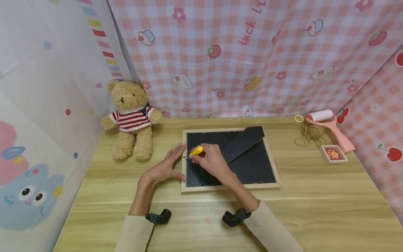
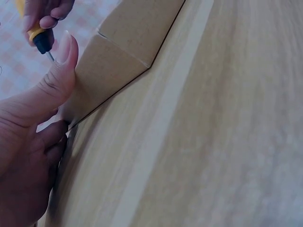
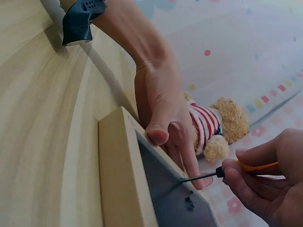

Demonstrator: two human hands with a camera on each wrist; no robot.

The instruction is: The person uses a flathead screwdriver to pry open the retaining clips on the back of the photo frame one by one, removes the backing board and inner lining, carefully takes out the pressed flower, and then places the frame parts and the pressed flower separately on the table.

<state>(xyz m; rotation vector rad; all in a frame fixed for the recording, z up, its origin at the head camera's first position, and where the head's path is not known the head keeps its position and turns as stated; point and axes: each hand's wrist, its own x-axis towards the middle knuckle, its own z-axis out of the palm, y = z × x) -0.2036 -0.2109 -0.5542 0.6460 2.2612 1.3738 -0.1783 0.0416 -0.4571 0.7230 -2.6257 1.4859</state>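
Note:
A wooden picture frame lies face down on the table, its black backing board up and its black stand flap folded across. My right hand grips a small yellow-handled screwdriver, its tip at the backing near the frame's left edge. My left hand lies flat against the frame's left side, fingers straight, thumb over the rim. In the left wrist view the screwdriver shows just past my thumb.
A teddy bear in a striped sweater sits at the back left. At the back right lie a pink lint roller, a coil of twine, a yellow ring and a small framed flower picture. Cloth walls enclose the table.

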